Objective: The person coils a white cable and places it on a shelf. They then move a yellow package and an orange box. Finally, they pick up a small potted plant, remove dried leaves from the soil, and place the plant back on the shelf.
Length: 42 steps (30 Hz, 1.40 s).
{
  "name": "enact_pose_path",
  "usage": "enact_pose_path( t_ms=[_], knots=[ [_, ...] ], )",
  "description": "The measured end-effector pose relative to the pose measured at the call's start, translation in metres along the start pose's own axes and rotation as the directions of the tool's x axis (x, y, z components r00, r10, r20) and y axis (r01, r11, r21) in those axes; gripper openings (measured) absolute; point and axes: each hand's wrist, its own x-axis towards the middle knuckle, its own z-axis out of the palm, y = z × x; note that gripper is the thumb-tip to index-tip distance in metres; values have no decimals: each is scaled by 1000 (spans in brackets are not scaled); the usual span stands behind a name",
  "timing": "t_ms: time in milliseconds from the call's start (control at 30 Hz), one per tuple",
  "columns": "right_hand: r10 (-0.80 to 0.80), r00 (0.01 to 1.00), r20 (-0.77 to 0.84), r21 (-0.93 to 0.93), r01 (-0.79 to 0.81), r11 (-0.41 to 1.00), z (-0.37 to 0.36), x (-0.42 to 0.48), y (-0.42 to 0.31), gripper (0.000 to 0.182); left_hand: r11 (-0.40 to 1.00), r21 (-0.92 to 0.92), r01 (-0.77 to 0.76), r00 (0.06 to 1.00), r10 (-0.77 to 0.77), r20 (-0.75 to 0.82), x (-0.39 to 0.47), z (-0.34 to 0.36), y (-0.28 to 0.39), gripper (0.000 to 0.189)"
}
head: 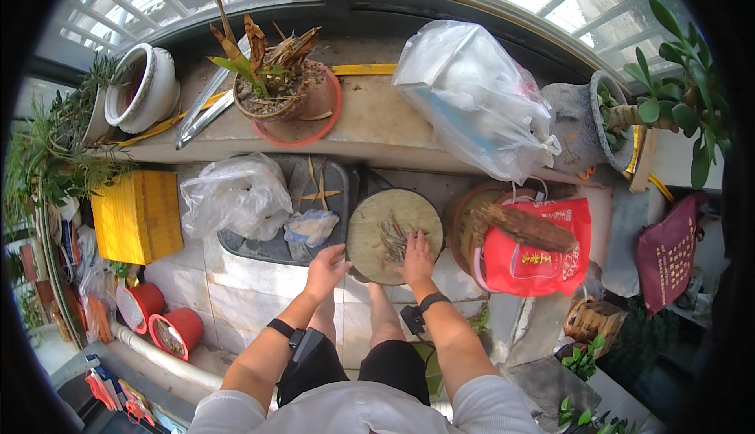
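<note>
A round, pale wooden-looking top with a dark rim [365, 222] stands before me, with a small heap of dry brown plant pieces [391, 238] around its middle. My right hand [416, 257] lies over the right side of this heap, palm down and fingers apart, touching the pieces. Just off the left rim is my left hand [328, 268], thumb and fingers apart, with nothing seen in it. Whether it touches the rim I cannot tell. To its upper left, a crumpled bluish-white cloth or paper [311, 227] rests on a dark grey plastic tray or lid [259, 249].
A clear plastic bag [236, 198] and dry leaves [319, 185] also lie on the tray. Right of the round top, a red bag [548, 269] and a rough wood piece [528, 227] cover a pot [463, 227]. Behind, a ledge [377, 121] carries potted plants and a filled plastic bag [472, 98].
</note>
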Motion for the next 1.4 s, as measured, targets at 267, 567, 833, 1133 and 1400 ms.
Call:
enact_pose_path(
  t_ms=[267,567,833,1133,1400],
  knots=[
    [41,997,-60,233,-26,972,-5,-13,-3,93,767,-641,-6,979,-125,-159,74,-53,126,38],
    [-7,994,-105,403,49,914,-9,-29,-17,73,676,-737,-3,951,-226,-211,130,-86,155,27],
    [8,993,-115,402,40,915,-11,-29,-21,65,774,-630,66,920,-292,-262,130,-98,165,20],
    [-15,996,-90,412,51,910,-8,-28,-24,61,872,-470,139,950,-252,-186,112,-124,173,25],
    [-14,988,-155,368,71,927,-8,-33,-5,58,596,799,-77,394,755,-525,114,-254,169,34]
  ],
)
